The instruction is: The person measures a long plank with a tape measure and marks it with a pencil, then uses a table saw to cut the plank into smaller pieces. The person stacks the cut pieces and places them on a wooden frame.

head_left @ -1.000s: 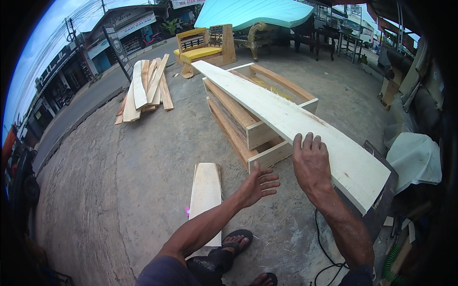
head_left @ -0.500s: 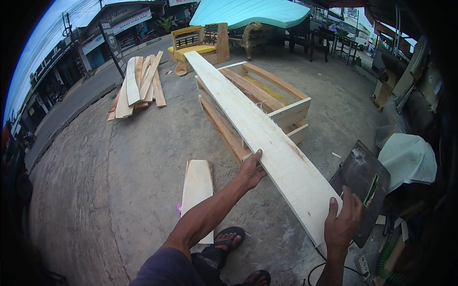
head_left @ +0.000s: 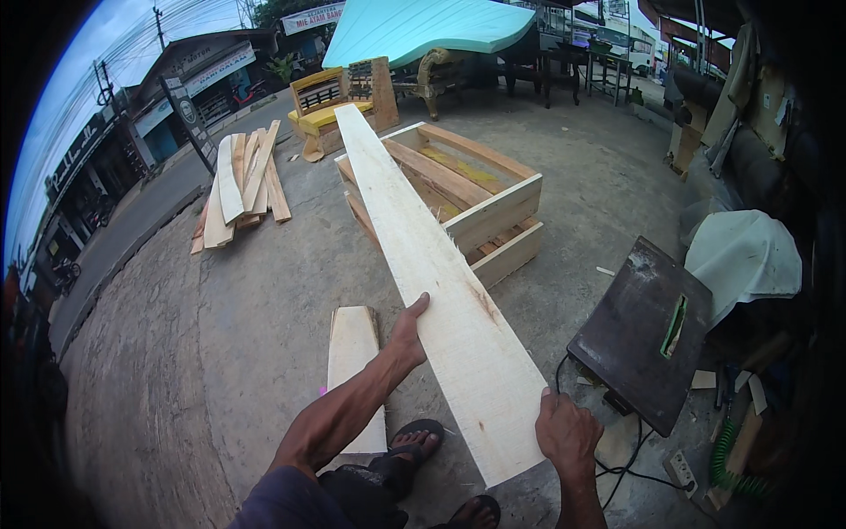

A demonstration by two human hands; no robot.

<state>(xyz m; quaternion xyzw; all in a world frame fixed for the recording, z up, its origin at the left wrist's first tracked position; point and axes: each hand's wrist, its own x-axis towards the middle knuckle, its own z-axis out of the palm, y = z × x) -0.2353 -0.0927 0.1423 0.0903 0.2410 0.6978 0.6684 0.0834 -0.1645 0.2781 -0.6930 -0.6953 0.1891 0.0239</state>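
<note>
A long pale wooden plank [head_left: 441, 300] slants across the middle of the view, its near end by my legs and its far end over the wooden frame. My left hand [head_left: 411, 331] grips the plank's left edge, thumb on top and fingers hidden underneath. Near the close end, my right hand [head_left: 568, 430] is closed on the right edge, thumb along the top face. Beneath and beyond the plank stands a slatted wooden frame [head_left: 493, 216] on the concrete.
A shorter board [head_left: 354, 353] lies left of my feet. Further left is a pile of planks [head_left: 242, 185]. A dark slotted saw table [head_left: 639, 331] stands at right, with cables and a power strip [head_left: 680, 470] below. A yellow-seated chair [head_left: 326, 110] stands beyond.
My right hand has gone from open beside the plank to gripping its right edge. The plank's near end has swung left, away from the saw table.
</note>
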